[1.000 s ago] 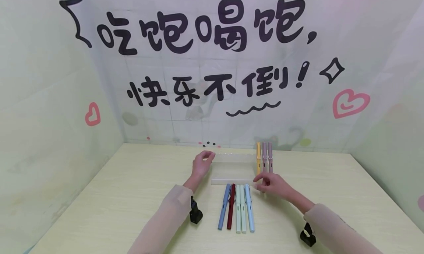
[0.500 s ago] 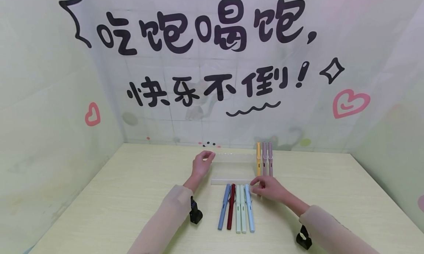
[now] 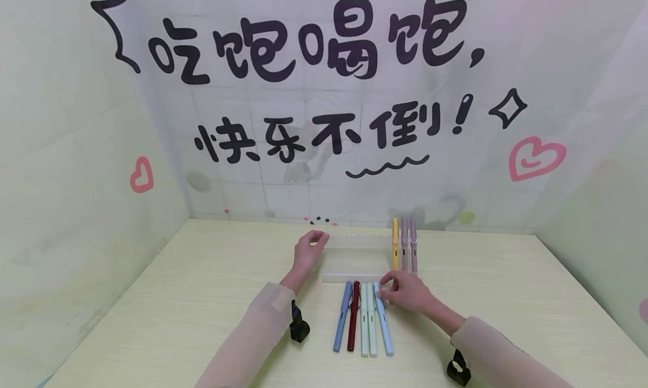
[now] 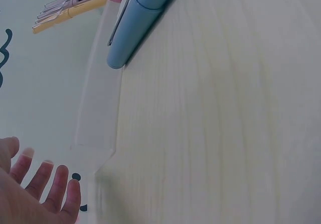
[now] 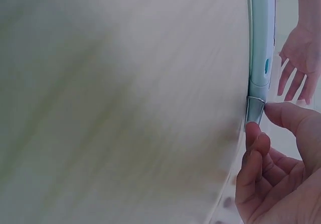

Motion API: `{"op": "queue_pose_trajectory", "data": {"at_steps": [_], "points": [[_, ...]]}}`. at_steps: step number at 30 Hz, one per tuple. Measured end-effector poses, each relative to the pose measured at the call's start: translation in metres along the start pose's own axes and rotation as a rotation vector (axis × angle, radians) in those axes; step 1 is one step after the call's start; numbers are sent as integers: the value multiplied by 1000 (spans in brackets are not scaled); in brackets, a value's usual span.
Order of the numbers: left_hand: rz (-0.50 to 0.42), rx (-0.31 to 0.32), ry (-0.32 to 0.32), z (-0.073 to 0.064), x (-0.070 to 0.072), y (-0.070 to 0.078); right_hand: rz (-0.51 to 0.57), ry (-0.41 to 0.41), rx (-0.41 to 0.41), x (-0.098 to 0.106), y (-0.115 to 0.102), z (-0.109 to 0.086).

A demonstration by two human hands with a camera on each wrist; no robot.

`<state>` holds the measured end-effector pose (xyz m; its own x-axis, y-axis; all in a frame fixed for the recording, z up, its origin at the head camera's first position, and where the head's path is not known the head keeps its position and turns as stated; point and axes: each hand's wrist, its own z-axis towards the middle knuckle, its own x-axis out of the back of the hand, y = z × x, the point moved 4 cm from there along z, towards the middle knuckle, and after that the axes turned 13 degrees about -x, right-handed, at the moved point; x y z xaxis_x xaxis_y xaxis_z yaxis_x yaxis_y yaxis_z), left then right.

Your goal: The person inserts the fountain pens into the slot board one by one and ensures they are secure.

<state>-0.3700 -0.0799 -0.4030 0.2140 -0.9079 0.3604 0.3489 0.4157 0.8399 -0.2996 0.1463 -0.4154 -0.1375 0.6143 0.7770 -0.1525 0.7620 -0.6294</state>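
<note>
My right hand (image 3: 409, 292) pinches the cap end of a light-blue fountain pen (image 3: 385, 329), the rightmost in a row on the table. In the right wrist view, thumb and fingertips meet at its metal clip (image 5: 256, 106). Beside it lie two pale-green pens (image 3: 368, 326), a dark-red pen (image 3: 354, 320) and a blue pen (image 3: 342, 320). My left hand (image 3: 306, 253) is at the left end of a clear rack (image 3: 354, 277), its fingers mostly straight in the left wrist view. Whether it presses the rack I cannot tell. A yellow pen (image 3: 396, 244) and two purple pens (image 3: 409, 244) lean in the rack's right end.
The pale wooden table (image 3: 202, 298) ends at a printed cloth backdrop (image 3: 283, 197), close behind the rack. Cloth walls also flank both sides. A black wrist camera (image 3: 299, 323) hangs under the left sleeve, another (image 3: 458, 370) under the right.
My right hand has moved left and slightly nearer, from the rack's front edge to the light-blue pen, and now pinches it. That pen's lower end has shifted slightly right. My left hand stays put.
</note>
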Motion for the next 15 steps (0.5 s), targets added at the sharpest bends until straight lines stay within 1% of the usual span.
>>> {"op": "queue_pose_trajectory", "data": {"at_steps": [7,12,15], "points": [[0,11,-6,0,-1,0,-42,51,-95,-1,-3,-1],[-3,23,-7,0,-1,-1,-61,60,-117,-2,-6,-2],[-2,22,-6,0,0,-1,-54,56,-117,-2,-6,-1]]}}
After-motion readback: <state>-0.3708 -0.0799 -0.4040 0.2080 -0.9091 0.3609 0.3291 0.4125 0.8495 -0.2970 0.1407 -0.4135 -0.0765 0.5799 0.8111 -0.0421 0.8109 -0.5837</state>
